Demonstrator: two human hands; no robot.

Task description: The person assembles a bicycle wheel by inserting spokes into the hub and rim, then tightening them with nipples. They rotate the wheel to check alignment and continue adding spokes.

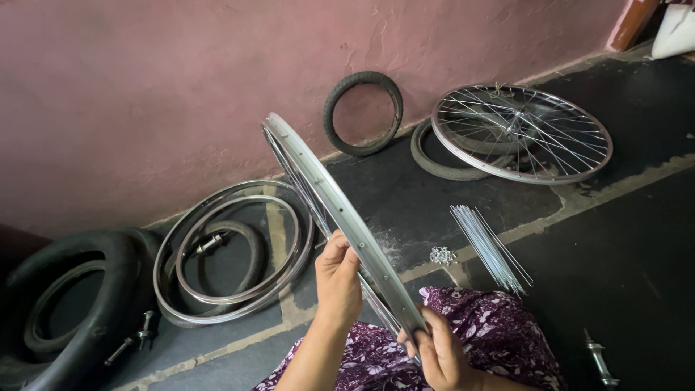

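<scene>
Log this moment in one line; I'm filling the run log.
left hand: grips wheel rim | right hand: grips rim's near end | rim: tilted, edge-on | spokes: floor

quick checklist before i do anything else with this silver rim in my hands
1. Left hand grips the silver metal bicycle rim at its edge: ok.
2. Right hand pinches the rim's lower end: ok.
3. Rim stands clear of the pink wall: ok.
4. Bundle of thin steel spokes lies close on the floor: ok.
5. Small pile of metal nipples lies beside them: ok.
6. Rim trueness: cannot tell.
</scene>
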